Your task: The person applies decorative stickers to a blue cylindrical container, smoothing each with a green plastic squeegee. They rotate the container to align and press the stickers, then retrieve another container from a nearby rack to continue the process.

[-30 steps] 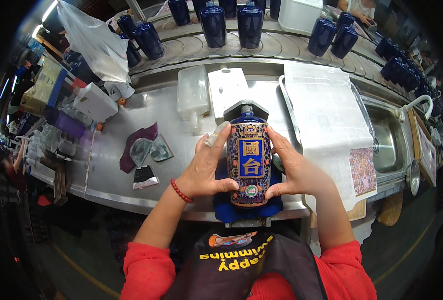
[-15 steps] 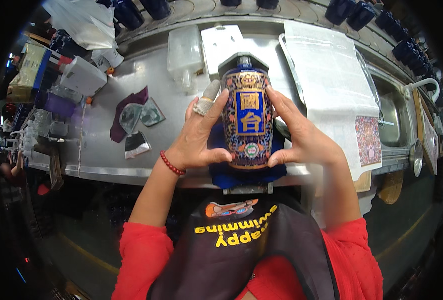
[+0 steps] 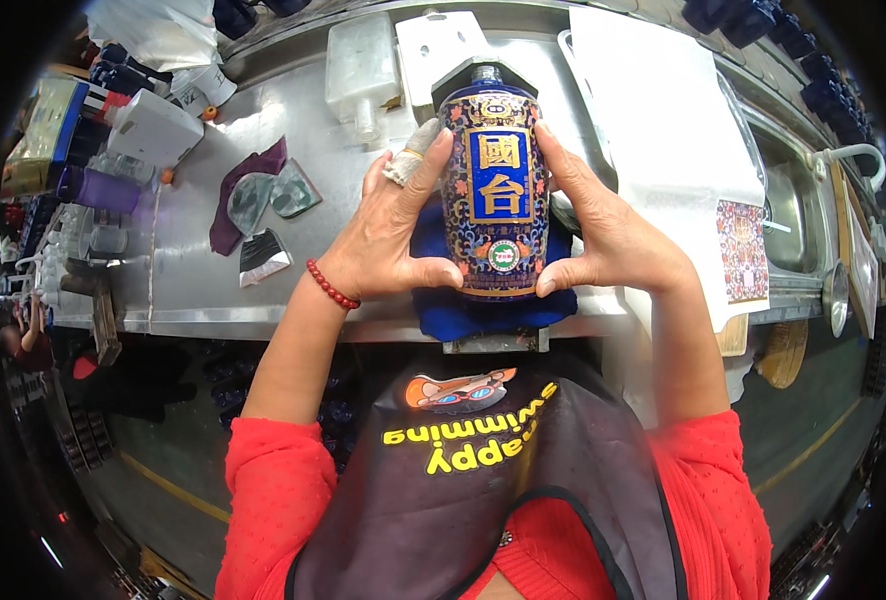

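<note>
Basically, work in hand looks like pressing or smoothing the patterned wrap (image 3: pixel 509 245) onto the blue bottle (image 3: pixel 463 92), which sits mid-frame, neck toward the top edge, on a blue cloth (image 3: pixel 443 310) at the counter edge. Left hand (image 3: pixel 385 235) and right hand (image 3: pixel 618 232) are clamped on its two sides, each thumb low, index finger high, with a wide gap between thumb and index; one left finger wears a grey cover. Any further smoothing, as judged, calls for even pressure from both palms and no slip of the wrap. Containers: blue bottle shows no cap, contents can't tell, wrap and dark glass hide them. Frosted square bottle (image 3: pixel 360 65), upper centre-left, neck toward the bottom edge; looks unfilled, not certain. White box-like container (image 3: pixel 441 42) right beside it, inside not visible. Purple container (image 3: pixel 98 188) far left, contents can't tell. Steel sink (image 3: pixel 798 262) at right, a thin pale strip showing in it. Spare patterned sheet (image 3: pixel 741 250) lies by the white paper (image 3: pixel 643 110), right of centre.
</note>
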Demonstrator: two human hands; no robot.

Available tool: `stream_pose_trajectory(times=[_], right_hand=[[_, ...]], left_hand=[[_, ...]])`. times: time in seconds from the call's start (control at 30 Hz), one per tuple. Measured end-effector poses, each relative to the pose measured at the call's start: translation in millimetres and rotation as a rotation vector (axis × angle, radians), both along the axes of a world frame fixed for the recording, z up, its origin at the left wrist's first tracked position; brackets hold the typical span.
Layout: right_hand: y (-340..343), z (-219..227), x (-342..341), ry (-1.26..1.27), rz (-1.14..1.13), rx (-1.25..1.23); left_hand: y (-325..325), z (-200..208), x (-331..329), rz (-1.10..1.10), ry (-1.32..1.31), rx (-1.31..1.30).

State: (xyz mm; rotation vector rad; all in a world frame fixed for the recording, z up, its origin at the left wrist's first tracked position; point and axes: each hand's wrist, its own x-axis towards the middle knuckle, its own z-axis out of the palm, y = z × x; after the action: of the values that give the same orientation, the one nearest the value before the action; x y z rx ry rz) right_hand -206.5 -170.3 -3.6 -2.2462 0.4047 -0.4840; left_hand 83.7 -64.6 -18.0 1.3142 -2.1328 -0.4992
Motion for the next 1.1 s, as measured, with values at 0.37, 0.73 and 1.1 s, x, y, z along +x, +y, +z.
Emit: stream_pose_trajectory(times=[0.37,0.73,1.1], right_hand=[[5,74,-10,0.111,-0.129,-0.242],[19,134,80,0.102,0.304,-0.829],[30,69,30,-0.302,0.126,-0.390]], left_hand=[[2,7,-4,-0.004,0.015,-0.005],[32,2,-13,0.124,0.288,0.123],[22,22,-44,0.171,0.057,-0.235]])
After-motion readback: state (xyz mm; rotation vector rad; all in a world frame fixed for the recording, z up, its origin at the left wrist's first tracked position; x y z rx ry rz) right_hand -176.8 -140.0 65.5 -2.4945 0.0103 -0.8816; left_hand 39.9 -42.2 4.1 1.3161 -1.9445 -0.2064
